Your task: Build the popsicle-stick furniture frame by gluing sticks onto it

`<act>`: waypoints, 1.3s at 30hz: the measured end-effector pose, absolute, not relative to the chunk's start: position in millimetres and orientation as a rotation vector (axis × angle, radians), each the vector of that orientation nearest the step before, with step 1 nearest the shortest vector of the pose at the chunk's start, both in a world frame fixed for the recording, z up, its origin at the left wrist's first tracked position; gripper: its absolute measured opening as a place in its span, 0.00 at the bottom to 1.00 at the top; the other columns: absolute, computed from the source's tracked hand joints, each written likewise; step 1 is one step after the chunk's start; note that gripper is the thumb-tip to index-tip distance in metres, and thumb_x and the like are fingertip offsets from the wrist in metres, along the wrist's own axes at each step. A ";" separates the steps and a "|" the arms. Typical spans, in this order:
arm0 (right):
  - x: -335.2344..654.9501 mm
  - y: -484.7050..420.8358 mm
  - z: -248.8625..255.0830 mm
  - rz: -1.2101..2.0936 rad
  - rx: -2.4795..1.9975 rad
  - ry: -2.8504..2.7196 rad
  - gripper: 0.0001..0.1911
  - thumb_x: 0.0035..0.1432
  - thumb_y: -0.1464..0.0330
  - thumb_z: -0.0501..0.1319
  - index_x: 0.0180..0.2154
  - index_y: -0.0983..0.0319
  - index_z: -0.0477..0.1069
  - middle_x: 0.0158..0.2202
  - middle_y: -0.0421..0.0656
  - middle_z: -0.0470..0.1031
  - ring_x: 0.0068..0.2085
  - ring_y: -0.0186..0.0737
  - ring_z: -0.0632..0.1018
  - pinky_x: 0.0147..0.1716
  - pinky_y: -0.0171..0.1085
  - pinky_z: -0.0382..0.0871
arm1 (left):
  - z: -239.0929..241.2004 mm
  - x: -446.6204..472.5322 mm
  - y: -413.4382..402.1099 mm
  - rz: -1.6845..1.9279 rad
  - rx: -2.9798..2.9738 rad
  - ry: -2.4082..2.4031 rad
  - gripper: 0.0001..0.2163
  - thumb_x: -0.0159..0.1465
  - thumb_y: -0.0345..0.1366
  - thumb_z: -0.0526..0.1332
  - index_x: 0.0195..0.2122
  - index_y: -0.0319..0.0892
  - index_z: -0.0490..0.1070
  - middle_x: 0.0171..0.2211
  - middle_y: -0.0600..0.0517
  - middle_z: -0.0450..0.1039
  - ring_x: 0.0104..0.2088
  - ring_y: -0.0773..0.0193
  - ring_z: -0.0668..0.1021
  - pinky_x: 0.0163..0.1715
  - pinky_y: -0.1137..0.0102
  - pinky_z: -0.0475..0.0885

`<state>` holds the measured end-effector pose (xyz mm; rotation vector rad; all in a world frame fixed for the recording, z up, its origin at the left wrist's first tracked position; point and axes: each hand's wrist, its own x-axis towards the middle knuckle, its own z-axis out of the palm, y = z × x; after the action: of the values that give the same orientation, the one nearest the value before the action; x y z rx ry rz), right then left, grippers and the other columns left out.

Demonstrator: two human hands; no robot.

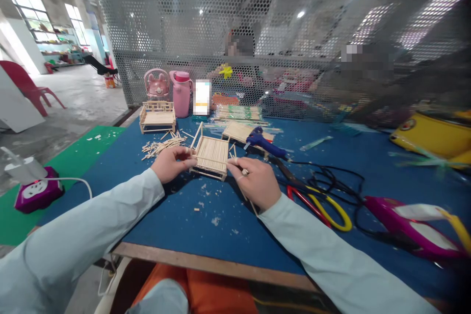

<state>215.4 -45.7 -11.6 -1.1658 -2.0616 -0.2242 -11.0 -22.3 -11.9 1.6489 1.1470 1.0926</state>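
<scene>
A small chair-like frame of pale wooden sticks stands on the blue table, one side post rising at its back left. Across the front of its slatted seat runs a thin wooden stick. My left hand pinches this stick's left end beside the frame. At the opposite end, my right hand has its thumb and fingers closed on the stick. Another stick slants out beneath my right palm. Loose short sticks lie in a pile just behind my left hand.
A finished-looking stick bench stands at the back left, near a pink thermos. Right of the frame lie a blue glue gun, red-and-yellow-handled cutters, black cable and a purple power strip. A perforated metal screen rises behind.
</scene>
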 end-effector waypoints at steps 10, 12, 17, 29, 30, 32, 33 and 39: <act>214.3 -46.9 -9.5 -0.226 -1.163 -2.069 0.08 0.56 0.69 0.58 0.29 0.60 0.75 0.29 0.41 0.79 0.31 0.37 0.77 0.33 0.34 0.66 | -10.0 -7.5 -25.1 1.082 1.577 1.127 0.12 0.50 0.41 0.63 0.29 0.36 0.72 0.23 0.54 0.69 0.22 0.72 0.68 0.24 0.73 0.67; 214.4 -47.7 -8.7 -0.228 -1.160 -2.070 0.08 0.56 0.68 0.57 0.28 0.60 0.75 0.29 0.41 0.79 0.30 0.37 0.77 0.32 0.34 0.65 | -9.8 -6.9 -25.5 1.093 1.576 1.129 0.12 0.50 0.41 0.63 0.29 0.36 0.72 0.22 0.54 0.69 0.22 0.72 0.68 0.24 0.73 0.67; 214.7 -49.9 -7.5 -0.222 -1.156 -2.063 0.09 0.56 0.69 0.58 0.28 0.60 0.75 0.28 0.41 0.79 0.29 0.36 0.76 0.32 0.34 0.65 | -11.9 -7.2 -25.0 1.098 1.625 1.134 0.12 0.50 0.42 0.63 0.28 0.36 0.73 0.22 0.54 0.68 0.21 0.72 0.67 0.25 0.73 0.67; 217.0 -51.6 -8.6 -0.194 -1.144 -2.054 0.10 0.49 0.75 0.58 0.32 0.62 0.77 0.30 0.43 0.80 0.31 0.39 0.78 0.34 0.36 0.69 | -10.5 -7.3 -25.3 1.082 1.598 1.149 0.13 0.49 0.42 0.63 0.28 0.36 0.73 0.22 0.54 0.69 0.22 0.71 0.68 0.25 0.73 0.67; 217.2 -51.9 -8.4 -0.188 -1.143 -2.052 0.10 0.49 0.75 0.58 0.33 0.62 0.77 0.31 0.43 0.80 0.31 0.39 0.78 0.34 0.36 0.69 | -10.1 -7.1 -25.6 1.083 1.590 1.147 0.13 0.49 0.42 0.64 0.28 0.36 0.73 0.22 0.54 0.69 0.22 0.71 0.68 0.25 0.73 0.67; 217.2 -52.0 -8.2 -0.173 -1.140 -2.046 0.09 0.50 0.73 0.59 0.32 0.61 0.77 0.31 0.43 0.80 0.32 0.39 0.78 0.35 0.36 0.69 | -9.4 -7.0 -26.1 1.082 1.584 1.143 0.12 0.49 0.41 0.64 0.27 0.36 0.73 0.22 0.54 0.69 0.22 0.71 0.68 0.25 0.73 0.67; 217.0 -51.7 -8.3 -0.166 -1.140 -2.043 0.08 0.52 0.72 0.59 0.31 0.61 0.77 0.31 0.42 0.80 0.32 0.39 0.78 0.35 0.36 0.69 | -9.0 -7.0 -26.3 1.083 1.587 1.141 0.12 0.49 0.41 0.64 0.27 0.36 0.73 0.21 0.54 0.69 0.21 0.71 0.68 0.24 0.73 0.67; 215.0 -47.2 -10.7 -0.193 -1.155 -2.037 0.09 0.56 0.68 0.57 0.28 0.60 0.76 0.31 0.42 0.80 0.32 0.39 0.79 0.33 0.35 0.68 | -8.7 -7.1 -25.3 1.098 1.545 1.127 0.11 0.49 0.40 0.65 0.27 0.36 0.73 0.22 0.54 0.70 0.21 0.72 0.69 0.25 0.73 0.69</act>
<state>215.0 -47.2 -10.7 -1.1550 -2.0370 -0.1934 -7.1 -25.3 -8.7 1.5447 1.1275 1.0984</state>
